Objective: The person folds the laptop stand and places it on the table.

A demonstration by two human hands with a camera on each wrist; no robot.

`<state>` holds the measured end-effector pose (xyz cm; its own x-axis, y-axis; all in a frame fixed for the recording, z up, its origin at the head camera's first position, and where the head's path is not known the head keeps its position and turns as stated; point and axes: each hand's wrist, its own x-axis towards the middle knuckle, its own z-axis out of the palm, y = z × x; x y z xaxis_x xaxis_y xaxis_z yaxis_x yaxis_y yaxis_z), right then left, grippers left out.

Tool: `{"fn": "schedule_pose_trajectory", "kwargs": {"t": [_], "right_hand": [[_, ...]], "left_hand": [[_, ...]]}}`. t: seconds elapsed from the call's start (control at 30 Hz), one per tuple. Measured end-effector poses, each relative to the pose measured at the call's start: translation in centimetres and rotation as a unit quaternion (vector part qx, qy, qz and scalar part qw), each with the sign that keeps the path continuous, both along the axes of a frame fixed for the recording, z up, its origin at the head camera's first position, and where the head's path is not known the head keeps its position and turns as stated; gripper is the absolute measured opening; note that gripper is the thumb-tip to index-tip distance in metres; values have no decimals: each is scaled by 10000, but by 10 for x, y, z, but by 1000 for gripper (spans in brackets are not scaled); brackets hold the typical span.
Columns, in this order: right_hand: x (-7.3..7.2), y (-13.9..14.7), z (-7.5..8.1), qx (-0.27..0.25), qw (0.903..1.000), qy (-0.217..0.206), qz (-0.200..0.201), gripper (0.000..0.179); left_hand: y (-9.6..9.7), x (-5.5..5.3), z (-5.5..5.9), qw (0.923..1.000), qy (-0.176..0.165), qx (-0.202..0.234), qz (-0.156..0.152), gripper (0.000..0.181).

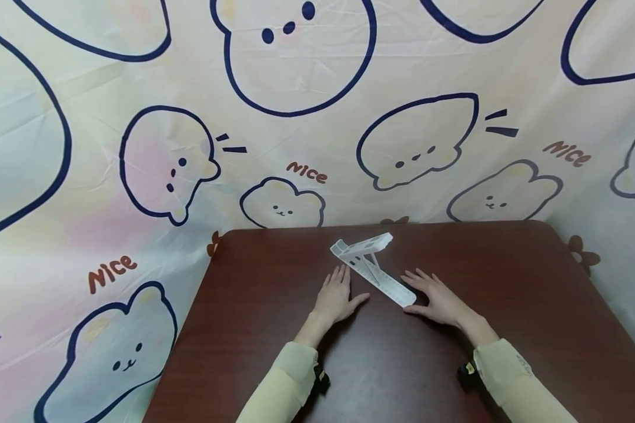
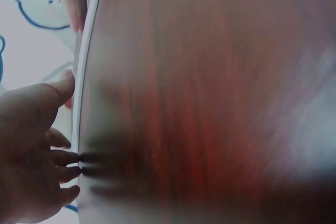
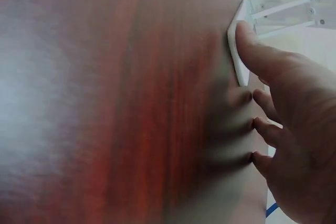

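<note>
A white folding stand, its upper arm raised on thin struts, lies diagonally on the table with its long base flat. To the left of the base my left hand rests on the tabletop, fingers extended and thumb out to the side. My right hand is at the base's near right end. In the right wrist view the thumb of that hand lies at the white end of the stand; whether it presses there I cannot tell. The left wrist view shows the base as a thin white strip.
The dark reddish-brown table has rounded far corners. Behind it and along both sides hangs a pale cloth printed with cartoon bears and the word "Nice". Dark wrist cameras sit under both cuffs.
</note>
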<state>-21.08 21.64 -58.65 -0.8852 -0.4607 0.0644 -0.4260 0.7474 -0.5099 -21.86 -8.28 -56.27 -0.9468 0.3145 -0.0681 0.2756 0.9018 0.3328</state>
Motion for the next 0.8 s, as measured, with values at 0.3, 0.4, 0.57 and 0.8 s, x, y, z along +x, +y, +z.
{"fn": "schedule_pose_trajectory", "kwargs": {"t": [0.3,0.4,0.57,0.8], "right_hand": [[0,-1,-4,-258,9990,-263,235,73],[5,-6,-6,-436,9982,-297,280,73],[13,-16,-8,-476,9979,-179,397,72],[18,-25,-10,-422,9974,255,522,71]], "left_hand": [[18,11,1,9990,-5,-424,-125,94],[19,12,-1,9987,33,-492,-108,99],[19,10,-3,9982,90,-586,-78,107],[16,7,-5,9979,96,-626,-111,111]]}}
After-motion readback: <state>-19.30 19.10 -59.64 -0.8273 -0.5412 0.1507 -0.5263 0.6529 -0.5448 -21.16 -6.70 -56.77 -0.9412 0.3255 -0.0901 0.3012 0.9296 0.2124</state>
